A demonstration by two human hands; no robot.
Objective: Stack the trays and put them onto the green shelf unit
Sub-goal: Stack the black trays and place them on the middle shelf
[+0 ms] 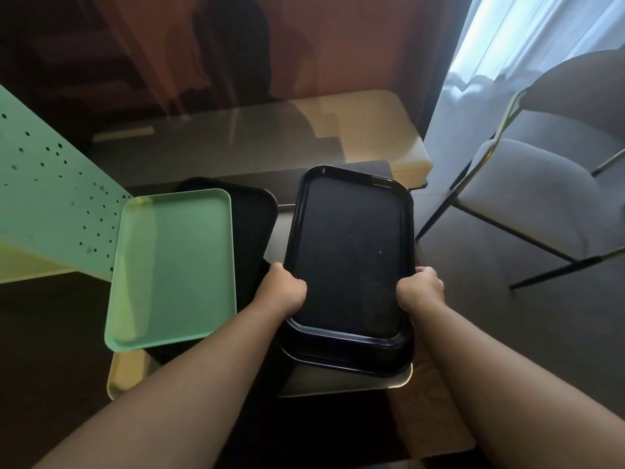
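A black tray (350,252) is held at both long edges: my left hand (282,289) grips its left rim and my right hand (421,287) grips its right rim. A second black tray (351,362) shows just beneath its near end. To the left, a light green tray (172,269) lies on top of another black tray (255,218). The green shelf unit (50,204), a perforated panel, stands at the far left.
The trays rest on a small pale table (345,384). A yellow tray or board edge (125,374) shows under the green tray. A grey chair (541,177) with black legs stands at right. A glass-topped table (236,140) lies behind.
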